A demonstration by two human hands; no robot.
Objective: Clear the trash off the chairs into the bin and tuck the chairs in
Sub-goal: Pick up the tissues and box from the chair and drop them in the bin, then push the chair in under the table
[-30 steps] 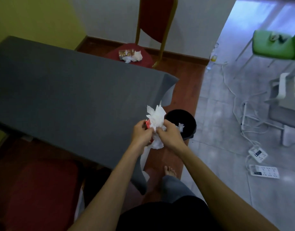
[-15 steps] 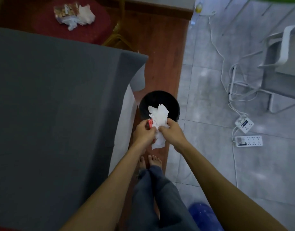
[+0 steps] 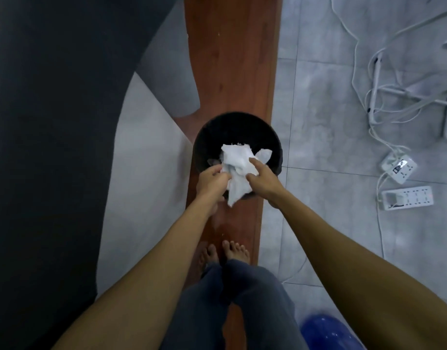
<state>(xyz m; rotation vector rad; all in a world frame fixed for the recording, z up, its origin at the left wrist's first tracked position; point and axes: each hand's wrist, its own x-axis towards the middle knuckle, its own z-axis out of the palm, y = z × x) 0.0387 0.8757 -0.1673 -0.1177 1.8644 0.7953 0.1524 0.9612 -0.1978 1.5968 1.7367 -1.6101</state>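
A round black bin [image 3: 206, 133] stands on the wooden floor strip straight below me. Over its near half, a crumpled wad of white tissue trash [image 3: 236, 157] is held between both hands, with one end hanging past the near rim. My left hand [image 3: 212, 180] pinches the wad's left side. My right hand [image 3: 264, 181] grips the right side with index finger and thumb spread across it. Another white scrap [image 3: 265, 154] lies inside the bin. No chair is in view.
The table's dark grey cloth [image 3: 53, 122] fills the left side, and its corner hangs close to the bin. White cables and two power strips [image 3: 406, 198] lie on the grey tiles to the right. My bare feet [image 3: 227, 253] stand behind the bin. A blue object [image 3: 326, 334] sits at bottom right.
I have stepped up to the bin and the view has tilted straight down. Both hands have carried the tissue wad from beside the table to over the bin's mouth. The chairs have left the view.
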